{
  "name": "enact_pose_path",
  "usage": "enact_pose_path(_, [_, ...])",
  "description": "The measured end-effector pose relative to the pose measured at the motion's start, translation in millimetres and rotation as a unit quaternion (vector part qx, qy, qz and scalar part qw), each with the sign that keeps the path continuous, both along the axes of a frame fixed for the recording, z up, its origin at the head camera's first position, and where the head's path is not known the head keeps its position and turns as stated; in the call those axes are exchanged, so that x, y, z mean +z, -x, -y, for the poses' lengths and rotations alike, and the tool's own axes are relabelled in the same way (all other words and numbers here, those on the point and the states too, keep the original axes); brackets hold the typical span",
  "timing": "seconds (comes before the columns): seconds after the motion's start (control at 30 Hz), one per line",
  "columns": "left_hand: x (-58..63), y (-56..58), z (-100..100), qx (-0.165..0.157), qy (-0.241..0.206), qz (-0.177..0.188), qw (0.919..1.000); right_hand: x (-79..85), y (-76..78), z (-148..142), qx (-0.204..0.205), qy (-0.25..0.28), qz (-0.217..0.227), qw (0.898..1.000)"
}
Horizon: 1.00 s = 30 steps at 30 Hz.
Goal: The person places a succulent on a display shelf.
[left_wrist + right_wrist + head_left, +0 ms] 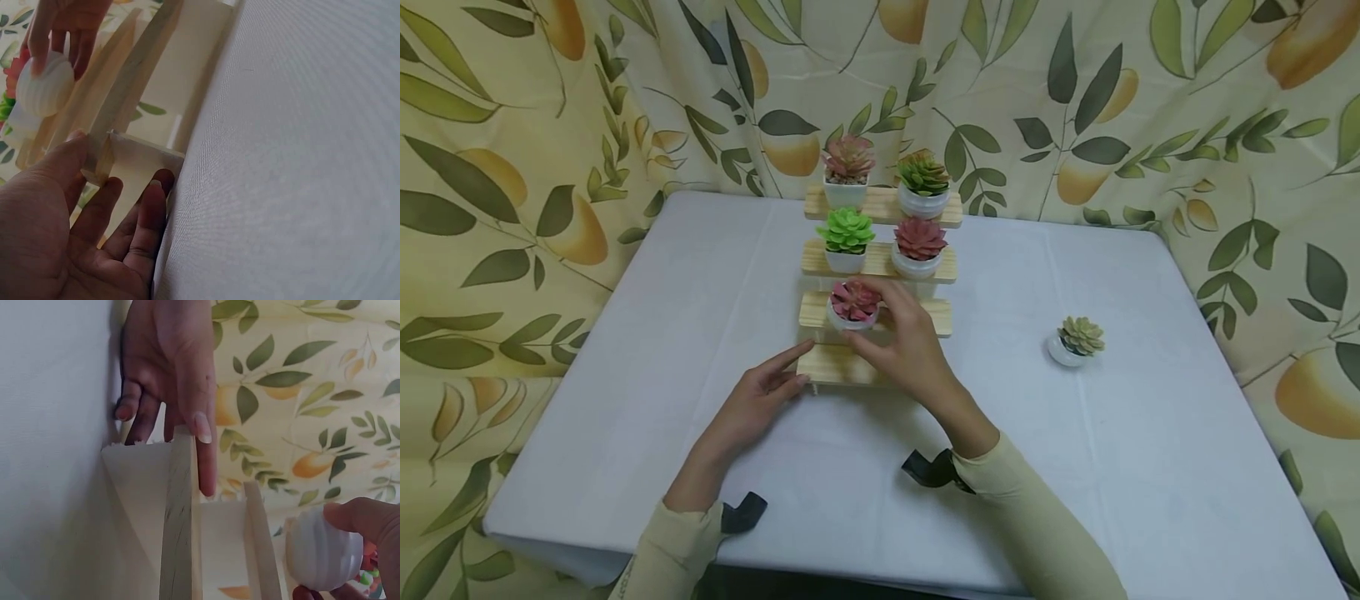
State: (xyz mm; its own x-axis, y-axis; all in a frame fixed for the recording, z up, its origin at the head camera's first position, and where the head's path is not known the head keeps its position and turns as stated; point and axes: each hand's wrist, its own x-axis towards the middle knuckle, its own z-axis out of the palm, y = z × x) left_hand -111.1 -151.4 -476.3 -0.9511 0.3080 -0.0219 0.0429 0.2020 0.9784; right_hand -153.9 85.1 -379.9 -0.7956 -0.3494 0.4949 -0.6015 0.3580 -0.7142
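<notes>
A stepped wooden stand [835,364] with white side supports stands mid-table. My left hand [758,402] holds the left end of its lowest board, with thumb and forefinger at the board's edges. In the left wrist view, the other fingers of this left hand [100,250] lie by the white side panel [147,153]. My right hand [910,337] grips a pink-red succulent [854,302] in a ribbed white pot [322,550] between thumb and fingers, at the left of the second board from the bottom. Whether the pot touches that board, I cannot tell.
On the upper boards are a pink succulent [848,158], a green-red one [922,172], a bright green one [846,229] and a dark red one [920,239]. A pale green succulent [1081,335] sits on the white-covered table [1150,467] to the right. Patterned curtains [685,67] surround the table.
</notes>
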Motion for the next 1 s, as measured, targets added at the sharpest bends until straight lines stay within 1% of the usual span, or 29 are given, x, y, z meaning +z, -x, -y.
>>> enact_pose_path(0.2, [-1.7, 1.5, -0.4, 0.0, 0.008, -0.005, 1.0, -2.8, 4.1, 4.9, 0.0, -0.009, -0.008, 1.0])
enact_pose_path(0.27, [-1.8, 1.4, -0.9, 0.002, 0.011, 0.001, 0.9999, -3.8, 5.0, 5.8, -0.002, -0.012, -0.009, 1.0])
enact_pose_path(0.47, [-0.2, -0.5, -2.6, 0.013, 0.009, 0.016, 0.9998, -4.9, 6.7, 7.3, -0.004, -0.013, 0.006, 1.0])
enact_pose_path(0.57, [-0.1, -0.6, -2.1, 0.016, 0.013, 0.015, 0.9997, -5.1, 7.2, 8.2, -0.002, -0.01, 0.014, 1.0])
enact_pose_path(0.7, [0.2, -0.2, -1.2, 0.014, 0.017, 0.009, 0.9997, -5.6, 7.5, 9.3, 0.003, -0.002, 0.027, 1.0])
enact_pose_path(0.87, [0.4, 0.1, -1.0, 0.009, 0.01, 0.005, 0.9999, -6.2, 8.1, 10.0, 0.004, -0.001, 0.035, 0.999])
enact_pose_path(1.0, [0.2, 0.0, -0.9, 0.015, 0.008, 0.016, 0.9997, -7.1, 9.1, 10.6, 0.006, 0.0, 0.038, 0.999])
